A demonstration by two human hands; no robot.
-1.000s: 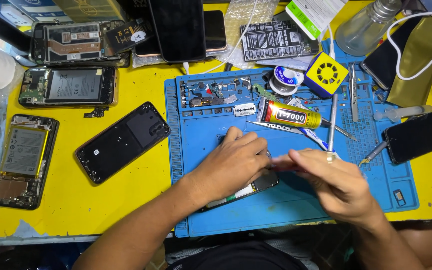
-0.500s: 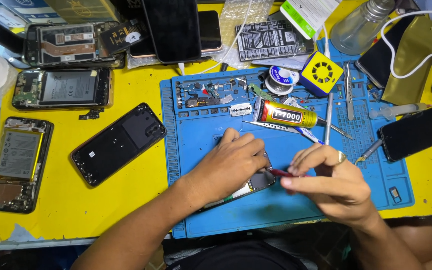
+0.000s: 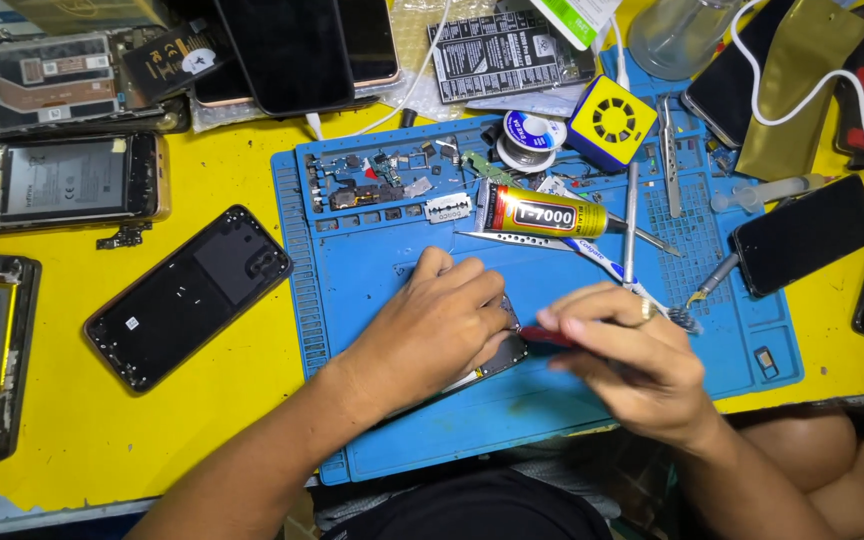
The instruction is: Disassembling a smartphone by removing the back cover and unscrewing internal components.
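Blue repair mat (image 3: 372, 420) sits on the yellow worktop (image 3: 202, 440). On the mat's far edge: glue tube (image 3: 542, 213), lying flat, with a razor blade (image 3: 447, 208) just left of it. Solder spool (image 3: 530, 130) and yellow cube fan (image 3: 612, 120) at the mat's top edge, tweezers (image 3: 669, 158) right of the fan. Left of the mat: black phone back cover (image 3: 187, 295), tilted; further left, opened phones with batteries showing (image 3: 62, 180). Right of the mat: dark phone (image 3: 804, 233), face up. White cable (image 3: 802, 115) beyond it.
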